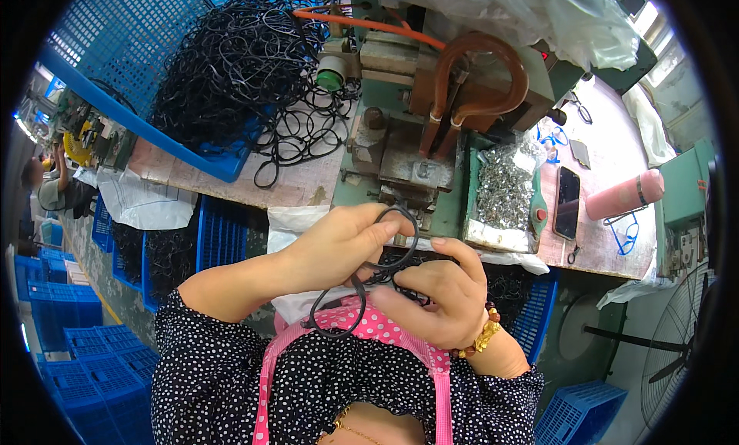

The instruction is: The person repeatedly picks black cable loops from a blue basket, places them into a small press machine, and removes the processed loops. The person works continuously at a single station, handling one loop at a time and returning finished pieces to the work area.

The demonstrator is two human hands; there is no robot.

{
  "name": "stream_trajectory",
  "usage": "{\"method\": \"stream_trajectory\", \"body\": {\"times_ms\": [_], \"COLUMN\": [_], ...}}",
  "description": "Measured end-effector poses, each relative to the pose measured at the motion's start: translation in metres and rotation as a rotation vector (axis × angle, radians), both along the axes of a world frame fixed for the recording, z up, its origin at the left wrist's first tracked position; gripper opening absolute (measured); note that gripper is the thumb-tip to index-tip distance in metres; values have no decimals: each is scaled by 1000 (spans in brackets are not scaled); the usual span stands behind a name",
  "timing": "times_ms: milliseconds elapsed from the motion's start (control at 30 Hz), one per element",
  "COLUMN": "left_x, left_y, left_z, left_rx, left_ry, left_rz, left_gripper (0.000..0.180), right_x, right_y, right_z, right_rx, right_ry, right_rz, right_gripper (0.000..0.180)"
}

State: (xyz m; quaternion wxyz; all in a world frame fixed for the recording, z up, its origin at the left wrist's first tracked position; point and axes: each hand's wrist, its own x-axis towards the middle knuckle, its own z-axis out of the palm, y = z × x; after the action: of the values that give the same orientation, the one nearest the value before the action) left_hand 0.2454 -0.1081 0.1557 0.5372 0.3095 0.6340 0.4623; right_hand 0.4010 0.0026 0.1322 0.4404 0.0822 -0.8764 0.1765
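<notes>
Between finger and thumb, my left hand [350, 241] pinches a loop of thin black cord [416, 239]. The cord crosses itself below the fingers, and a second round hangs down in front of the apron. My right hand [443, 291] is close beside it, its index finger raised and the other fingers curled round more of the black cord. The right thumb is smeared by motion. Just beyond both hands stands a bench machine with a metal die block [419, 168] and a thick brown curved conductor [519, 75].
A blue basket [123, 114] heaped with black cord loops [239, 68] stands at the far left. Right of the machine are a green-sided tray of small metal pieces [504, 187], a phone [567, 202] and a pink bottle [625, 195]. A fan [677, 352] stands at the right.
</notes>
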Motion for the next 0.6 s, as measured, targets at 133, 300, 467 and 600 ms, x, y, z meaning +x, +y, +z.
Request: {"method": "stream_trajectory", "body": {"times_ms": [133, 300, 467, 600], "left_x": [1, -7, -4, -8], "left_y": [-1, -11, -10, -18], "left_z": [-5, -7, -10, 0], "left_rx": [23, -1, 85, -78], "left_ry": [119, 57, 115, 18], "left_rz": [-129, -153, -173, -205], "left_gripper": [37, 34, 36, 37], "right_x": [-2, -5, -6, 4], "right_y": [-5, -5, -9, 7], "right_z": [1, -2, -3, -4], "right_rx": [89, -16, 66, 125], "right_ry": [25, 43, 93, -33], "right_rz": [3, 53, -58, -56], "right_gripper": [19, 21, 28, 23]}}
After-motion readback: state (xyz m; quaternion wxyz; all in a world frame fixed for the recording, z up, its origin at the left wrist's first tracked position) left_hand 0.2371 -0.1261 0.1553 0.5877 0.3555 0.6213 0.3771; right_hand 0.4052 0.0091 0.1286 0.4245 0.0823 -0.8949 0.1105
